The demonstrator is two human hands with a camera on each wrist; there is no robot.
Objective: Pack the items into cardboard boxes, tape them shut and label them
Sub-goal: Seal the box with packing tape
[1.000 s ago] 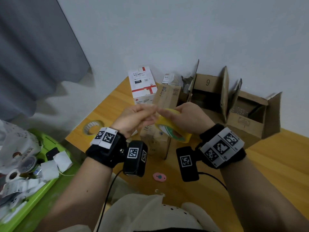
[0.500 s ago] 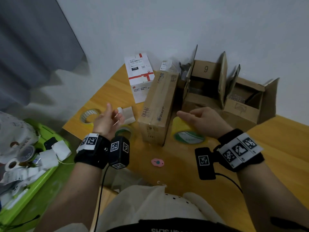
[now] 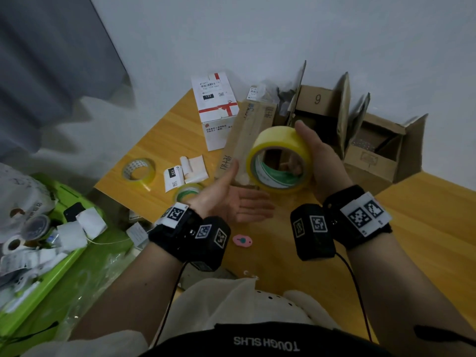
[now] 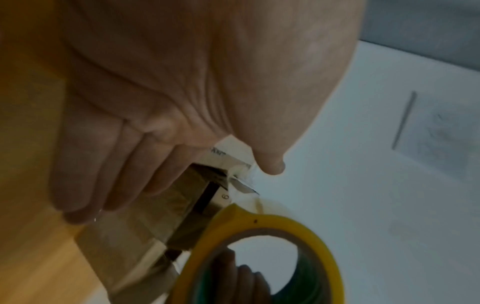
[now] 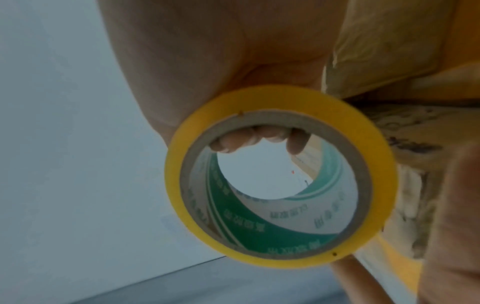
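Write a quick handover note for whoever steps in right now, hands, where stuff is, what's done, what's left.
Right hand grips the yellow tape roll, fingers through its core, lifted off the table.
Left hand is open, palm up, beside the roll, holding nothing.
Long closed box lies just behind the roll; taping not visibly started.
White labelled box stands behind it to the left.
Two open boxes wait at the wall.
Loose labels lie on the table.
Left: tape, label, pack the rest.

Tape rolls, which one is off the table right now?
The big yellow roll, gripped in the right hand. The smaller yellowish roll and the green-cored roll both lie flat on the table.
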